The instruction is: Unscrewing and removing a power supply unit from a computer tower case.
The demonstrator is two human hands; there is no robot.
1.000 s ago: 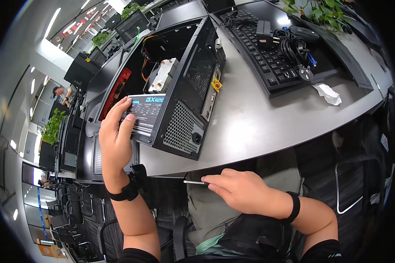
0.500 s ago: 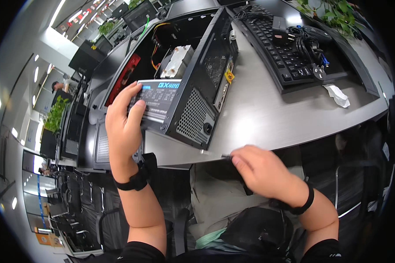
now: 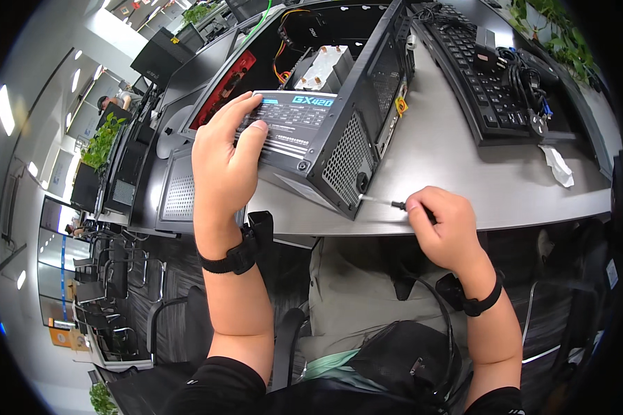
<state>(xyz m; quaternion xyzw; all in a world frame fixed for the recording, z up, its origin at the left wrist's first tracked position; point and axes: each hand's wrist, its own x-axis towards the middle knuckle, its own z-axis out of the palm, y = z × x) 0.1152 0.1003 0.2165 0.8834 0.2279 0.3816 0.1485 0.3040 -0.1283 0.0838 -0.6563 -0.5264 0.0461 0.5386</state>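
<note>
Gripping screwdriver (image 3: 399, 205), right hand (image 3: 444, 225) near computer case (image 3: 345, 160); left hand (image 3: 225, 155) spread on power supply (image 3: 296, 123)

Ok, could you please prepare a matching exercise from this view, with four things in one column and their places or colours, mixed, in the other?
1. Left hand
2. Screwdriver
3. Crumpled paper
4. Keyboard

a. White
b. Black, lying to the right of the computer case
c. Touching the power supply
d. Held in the right hand

Right pairs: 1-c, 2-d, 3-a, 4-b.
</note>
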